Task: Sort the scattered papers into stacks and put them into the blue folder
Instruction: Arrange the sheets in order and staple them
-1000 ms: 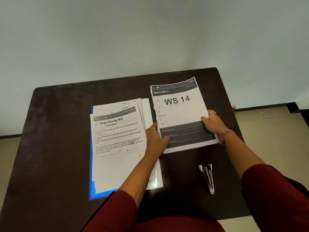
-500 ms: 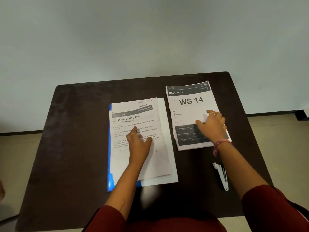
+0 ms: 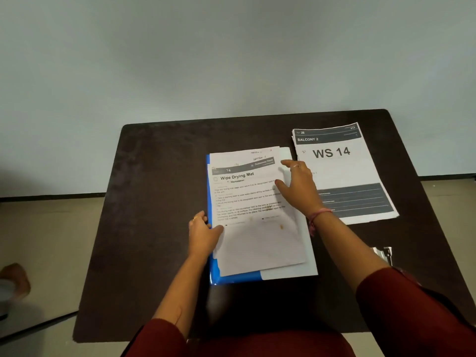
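**Both hands at the "Wipe Drying Mat" stack on the blue folder**

The dark brown, round-cornered counter [image 3: 154, 202] fills the lower half of the view, set against a pale grey wall. Near its middle lies the flat blue plastic folder [image 3: 215, 275], mostly covered; only its left edge and near left corner show. On it rests a plain white sheet [image 3: 306, 264] that sticks out along the right and near sides, and on top of that a stack of white printed papers headed "Wipe Drying Mat" [image 3: 255, 228], slightly skewed so that a second sheet peeks out at the far edge.

To the right, apart from the folder and lying straight on the counter, sits a second stack of white papers with dark bands, headed "BALCONY 2" and "WS 14" [image 3: 340, 161]. No hand touches it.

The left hand [image 3: 203, 235] grips the left edge of the "Wipe Drying Mat" stack, thumb on top of the paper and fingers curled at the edge beside the folder. The right hand [image 3: 298, 189], with a pink thread bracelet on its wrist, is released: fingers straight and spread over the stack's right side; whether they touch the paper, I cannot tell.

A small silver and black stapler [image 3: 383, 253] lies near the counter's right edge, partly hidden by the dark red sleeve.
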`<state>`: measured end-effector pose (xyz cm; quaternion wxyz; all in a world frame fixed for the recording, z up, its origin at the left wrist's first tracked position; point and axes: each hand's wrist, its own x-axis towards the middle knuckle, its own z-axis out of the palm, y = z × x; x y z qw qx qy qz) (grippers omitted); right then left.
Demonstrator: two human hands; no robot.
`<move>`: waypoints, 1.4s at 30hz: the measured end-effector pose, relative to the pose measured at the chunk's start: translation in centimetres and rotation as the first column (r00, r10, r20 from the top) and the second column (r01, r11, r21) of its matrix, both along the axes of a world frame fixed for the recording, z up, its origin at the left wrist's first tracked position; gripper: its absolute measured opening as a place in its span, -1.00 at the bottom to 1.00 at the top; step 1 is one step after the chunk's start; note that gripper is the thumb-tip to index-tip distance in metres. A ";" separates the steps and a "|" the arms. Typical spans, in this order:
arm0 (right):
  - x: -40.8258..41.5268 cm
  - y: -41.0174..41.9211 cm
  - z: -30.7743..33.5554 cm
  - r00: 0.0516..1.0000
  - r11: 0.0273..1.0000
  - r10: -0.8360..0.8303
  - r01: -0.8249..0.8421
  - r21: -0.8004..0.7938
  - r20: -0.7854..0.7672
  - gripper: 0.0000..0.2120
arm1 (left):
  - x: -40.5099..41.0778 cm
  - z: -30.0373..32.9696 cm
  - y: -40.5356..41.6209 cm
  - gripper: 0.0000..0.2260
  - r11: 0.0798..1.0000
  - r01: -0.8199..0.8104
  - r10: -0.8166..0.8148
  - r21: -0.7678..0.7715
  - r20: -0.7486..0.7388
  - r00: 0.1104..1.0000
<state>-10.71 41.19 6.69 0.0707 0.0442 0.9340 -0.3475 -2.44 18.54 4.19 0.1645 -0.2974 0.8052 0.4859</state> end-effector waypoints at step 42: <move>-12.3 -3.3 -1.5 0.837 0.807 0.341 -0.494 0.323 0.429 -0.51 | 1.4 -3.4 -4.2 0.17 0.321 0.918 -0.859 -0.234 0.335 0.386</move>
